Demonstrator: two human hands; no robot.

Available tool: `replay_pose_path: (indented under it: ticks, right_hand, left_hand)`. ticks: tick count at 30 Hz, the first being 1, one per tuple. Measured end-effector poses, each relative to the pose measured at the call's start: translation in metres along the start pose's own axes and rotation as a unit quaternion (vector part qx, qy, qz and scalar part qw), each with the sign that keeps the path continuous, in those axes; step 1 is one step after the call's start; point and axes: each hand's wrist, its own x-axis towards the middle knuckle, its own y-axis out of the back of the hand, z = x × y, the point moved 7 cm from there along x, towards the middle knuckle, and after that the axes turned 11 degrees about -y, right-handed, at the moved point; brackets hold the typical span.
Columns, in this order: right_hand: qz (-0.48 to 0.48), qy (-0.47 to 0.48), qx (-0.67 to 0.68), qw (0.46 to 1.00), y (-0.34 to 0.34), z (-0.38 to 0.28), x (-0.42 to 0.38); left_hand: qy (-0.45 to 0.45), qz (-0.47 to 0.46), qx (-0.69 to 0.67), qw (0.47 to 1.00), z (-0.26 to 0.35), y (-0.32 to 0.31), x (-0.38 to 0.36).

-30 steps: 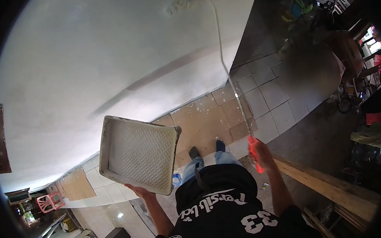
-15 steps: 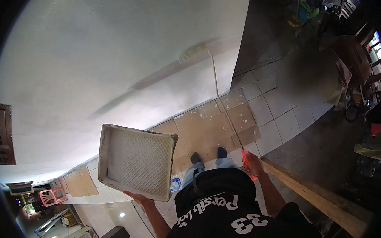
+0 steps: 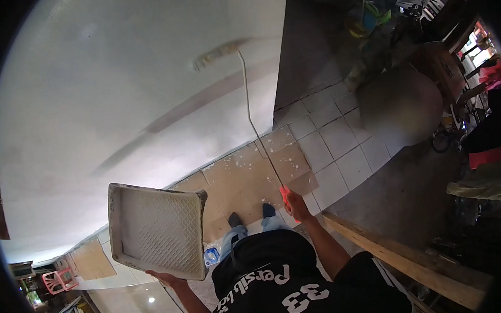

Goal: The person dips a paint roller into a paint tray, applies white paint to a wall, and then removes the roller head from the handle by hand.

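Observation:
My right hand (image 3: 298, 206) is closed around the red handle of a paint roller (image 3: 265, 150). Its long bent metal rod reaches up to the white wall (image 3: 116, 78), where the yellowish, paint-coated roller sleeve (image 3: 216, 55) overlaps the wall surface. A dark streak of shadow lies on the wall below the sleeve. Over on the left, my left hand (image 3: 167, 279) supports a paint tray (image 3: 169, 229) from its lower edge, the fingers mostly hidden beneath. The tray has a ribbed diamond-pattern ramp, pale paint residue and a stained rim, and is held tilted toward me.
Paint-spotted cardboard (image 3: 240, 179) covers the floor tiles along the wall, under my feet. A blue-and-white container (image 3: 211, 256) stands beside my leg. To my right runs a wooden beam (image 3: 403, 256). A pink plastic chair (image 3: 60, 281) is at far left; clutter fills the far right.
The roller has moved higher up the wall, and my right hand has risen with it. My left hand still holds the tray. The whole view has shifted slightly.

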Motion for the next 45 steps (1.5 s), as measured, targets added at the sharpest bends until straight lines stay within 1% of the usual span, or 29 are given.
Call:
replay_pose_path:
  ticks: [2, 3, 6, 9, 12, 15, 18, 20, 21, 23, 24, 26, 27, 28, 30, 32, 34, 35, 37, 38, 39, 42, 44, 45]
  right_hand:
    - [0.014, -0.048, 0.020, 0.999, -0.001, 0.019, -0.008]
    - [0.017, -0.040, 0.010, 0.999, -0.003, 0.020, -0.012]
    - [0.017, -0.024, -0.019, 0.999, -0.005, 0.010, -0.020]
    - [0.017, -0.018, -0.055, 0.998, -0.002, -0.011, -0.029]
    - [0.003, -0.059, -0.016, 0.998, -0.009, -0.023, -0.042]
    - [-0.027, 0.081, -0.024, 0.996, -0.020, -0.080, -0.025]
    - [-0.036, 0.112, -0.034, 0.992, -0.030, -0.155, -0.003]
    - [-0.054, 0.145, -0.026, 0.988, -0.031, -0.183, 0.002]
    - [-0.042, 0.140, -0.007, 0.989, -0.029, -0.188, -0.001]
    - [-0.027, 0.098, -0.022, 0.995, -0.017, -0.170, 0.003]
    - [-0.020, 0.074, -0.029, 0.997, -0.007, -0.152, 0.005]
    - [0.000, 0.086, -0.073, 0.994, 0.009, -0.101, 0.013]
    - [0.007, 0.062, -0.056, 0.997, 0.010, -0.083, 0.003]
    - [0.012, 0.038, -0.039, 0.998, -0.004, -0.064, -0.012]
    - [0.049, 0.000, -0.021, 0.999, 0.004, -0.040, -0.039]
    - [0.029, -0.062, 0.007, 0.998, 0.012, -0.011, -0.061]
    - [0.059, -0.059, -0.019, 0.996, 0.017, 0.002, -0.082]
    - [0.075, -0.057, -0.033, 0.995, 0.020, 0.005, -0.088]
    - [0.077, -0.024, -0.072, 0.994, 0.007, -0.014, -0.104]
    - [0.079, -0.004, -0.089, 0.993, 0.011, -0.021, -0.108]
    - [0.059, -0.019, 0.005, 0.998, 0.011, -0.016, -0.107]
    - [0.080, 0.037, 0.048, 0.995, -0.009, -0.063, -0.108]
    - [0.103, 0.034, 0.083, 0.991, -0.008, -0.066, -0.097]
    - [0.115, 0.056, 0.069, 0.989, -0.021, -0.086, -0.094]
  left_hand:
    - [-0.006, -0.014, 0.006, 1.000, -0.006, 0.011, 0.009]
    - [-0.010, -0.020, 0.009, 1.000, -0.005, 0.016, 0.013]
    - [-0.018, 0.015, 0.025, 0.999, 0.007, -0.005, -0.004]
    - [-0.011, -0.007, -0.012, 1.000, 0.008, -0.012, -0.005]
    - [-0.012, -0.010, 0.011, 1.000, 0.005, -0.007, -0.002]
    - [0.003, -0.023, 0.001, 1.000, -0.012, 0.010, 0.004]
    - [-0.026, -0.062, 0.012, 0.998, -0.005, -0.026, -0.013]
    - [-0.027, -0.055, 0.014, 0.998, -0.009, -0.026, -0.017]
    - [-0.027, -0.050, 0.012, 0.998, -0.012, -0.025, -0.019]
    - [-0.031, -0.053, 0.016, 0.998, -0.022, -0.016, -0.017]
    - [-0.032, -0.052, 0.020, 0.998, -0.024, -0.012, -0.018]
    - [-0.014, -0.022, 0.022, 0.999, -0.028, -0.010, -0.018]
    - [-0.005, -0.002, 0.023, 1.000, -0.020, -0.007, -0.015]
    - [0.000, 0.007, 0.015, 1.000, -0.009, 0.007, -0.005]
    - [0.011, 0.022, 0.003, 1.000, -0.016, 0.013, -0.003]
    - [0.018, 0.024, -0.008, 1.000, -0.015, 0.008, -0.007]
    - [0.026, 0.040, -0.004, 0.999, -0.024, 0.017, -0.006]
    - [0.038, 0.044, -0.008, 0.998, -0.034, 0.028, 0.000]
    - [0.056, 0.029, -0.037, 0.997, -0.049, 0.040, 0.006]
    - [0.064, 0.018, -0.052, 0.996, -0.064, 0.038, 0.003]
    - [0.055, 0.025, -0.043, 0.997, -0.075, 0.048, 0.009]
    - [0.112, 0.047, -0.076, 0.990, -0.103, 0.055, 0.008]
    - [0.134, 0.086, -0.086, 0.984, -0.132, 0.066, 0.010]
    - [0.148, 0.117, -0.073, 0.979, -0.151, 0.074, 0.012]
